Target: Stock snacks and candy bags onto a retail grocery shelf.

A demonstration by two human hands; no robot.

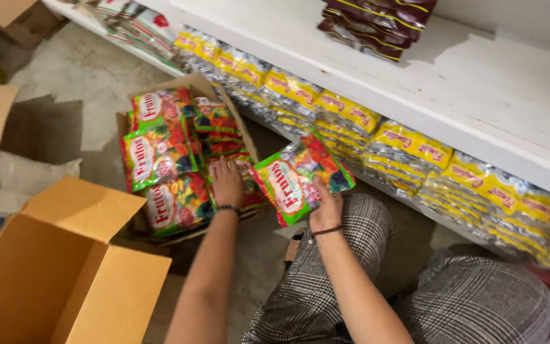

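My right hand point(326, 207) grips a colourful green-edged candy bag point(300, 177), lifted just to the right of an open cardboard box point(208, 86) on the floor. That box is packed with more of the same colourful bags point(160, 156). My left hand point(227, 181) reaches into the box and rests flat on the bags at its right side, fingers spread. Both wrists wear dark bands. My knees in checked trousers point(358, 229) show below the hands.
A low white shelf point(377, 83) runs diagonally on the right, with rows of yellow-topped packets point(408, 146) beneath it and dark red packets point(370, 22) on top. An empty open carton point(58, 274) stands at lower left. Sacks point(20, 172) and more boxes lie at left.
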